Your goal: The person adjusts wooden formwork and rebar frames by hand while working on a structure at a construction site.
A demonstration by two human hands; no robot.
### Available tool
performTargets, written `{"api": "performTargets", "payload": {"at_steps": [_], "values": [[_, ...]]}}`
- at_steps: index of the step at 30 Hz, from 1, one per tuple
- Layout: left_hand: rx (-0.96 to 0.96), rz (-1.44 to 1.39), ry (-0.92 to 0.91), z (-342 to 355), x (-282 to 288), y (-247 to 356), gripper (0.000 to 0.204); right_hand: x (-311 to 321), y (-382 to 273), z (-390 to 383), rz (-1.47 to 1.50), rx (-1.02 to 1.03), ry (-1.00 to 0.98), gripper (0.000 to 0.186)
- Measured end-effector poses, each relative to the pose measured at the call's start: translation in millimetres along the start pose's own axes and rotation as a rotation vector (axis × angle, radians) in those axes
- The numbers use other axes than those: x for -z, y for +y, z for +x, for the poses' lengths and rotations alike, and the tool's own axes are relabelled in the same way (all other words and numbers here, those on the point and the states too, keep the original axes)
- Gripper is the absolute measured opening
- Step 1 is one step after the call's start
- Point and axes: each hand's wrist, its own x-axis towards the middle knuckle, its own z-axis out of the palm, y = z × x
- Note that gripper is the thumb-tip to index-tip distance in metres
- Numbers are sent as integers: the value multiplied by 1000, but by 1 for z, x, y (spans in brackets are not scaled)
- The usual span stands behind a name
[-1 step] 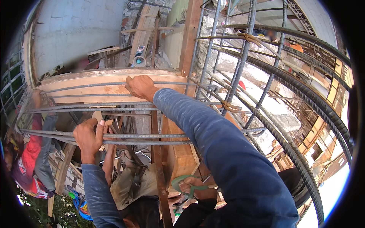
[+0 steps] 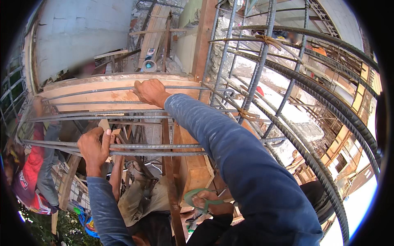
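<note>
My left hand (image 2: 92,147) is closed around the near pair of horizontal steel rebars (image 2: 160,146), its thumb lying over the upper bar. Farther away, my right hand (image 2: 151,92) grips the far rebar (image 2: 96,91), which runs along the face of a wooden formwork board (image 2: 74,86). More rebars (image 2: 143,112) lie parallel between my two hands. Just beyond my left hand, small pieces of wood (image 2: 104,124) stick up. Another person's forearm (image 2: 117,172) reaches up from below beside it, the fingers partly hidden behind the bars.
A column cage of upright and curved rebars (image 2: 293,76) with tie wire stands at the right. A person in red (image 2: 33,176) is at the left edge. Below are another person's legs (image 2: 141,201), a wooden post (image 2: 169,184) and a foot in a green flip-flop (image 2: 205,200). A bucket (image 2: 149,65) sits beyond the board.
</note>
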Motion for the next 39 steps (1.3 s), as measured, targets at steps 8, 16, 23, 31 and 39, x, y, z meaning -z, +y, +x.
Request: {"api": "performTargets", "payload": {"at_steps": [8, 16, 23, 31, 39], "values": [[-19, 19, -14, -2, 1, 1, 41, -19, 43, 1, -12, -48, 22, 48], [-38, 28, 6, -2, -2, -3, 41, -24, 54, 6, 25, -80, -31, 53], [58, 2, -75, -4, -3, -5, 47, -64, 71, 22, 25, 70, -79, 35], [121, 54, -178, -8, 7, -8, 52, -59, 65, 22, -63, 89, -86, 33], [124, -27, -144, -12, 5, -11, 51, -45, 81, 14, -76, -55, -175, 62]]}}
